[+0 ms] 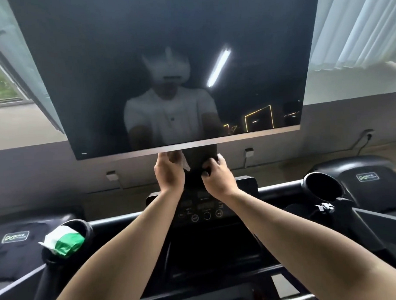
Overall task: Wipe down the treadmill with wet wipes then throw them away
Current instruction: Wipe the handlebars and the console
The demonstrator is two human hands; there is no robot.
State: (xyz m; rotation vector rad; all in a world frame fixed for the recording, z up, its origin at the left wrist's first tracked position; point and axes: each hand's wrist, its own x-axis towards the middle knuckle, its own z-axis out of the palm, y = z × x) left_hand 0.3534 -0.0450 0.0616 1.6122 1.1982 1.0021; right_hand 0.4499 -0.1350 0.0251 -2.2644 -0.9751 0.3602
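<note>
Forearms; wet wipe in left grip; right grip on mount

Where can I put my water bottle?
The right cup holder, right of the control panel, looks free. The left cup holder is stuffed with the wipes pack. Under the screen, the left hand and right hand crowd the post.

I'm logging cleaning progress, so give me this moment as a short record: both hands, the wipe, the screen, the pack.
left hand: holds the wet wipe at the lower edge of the screen
right hand: grips the black screen mount just under the screen
screen: dark, reflecting the person
wipe pack: green and white, sticking out of the left cup holder
control panel: below both hands, not touched
</note>
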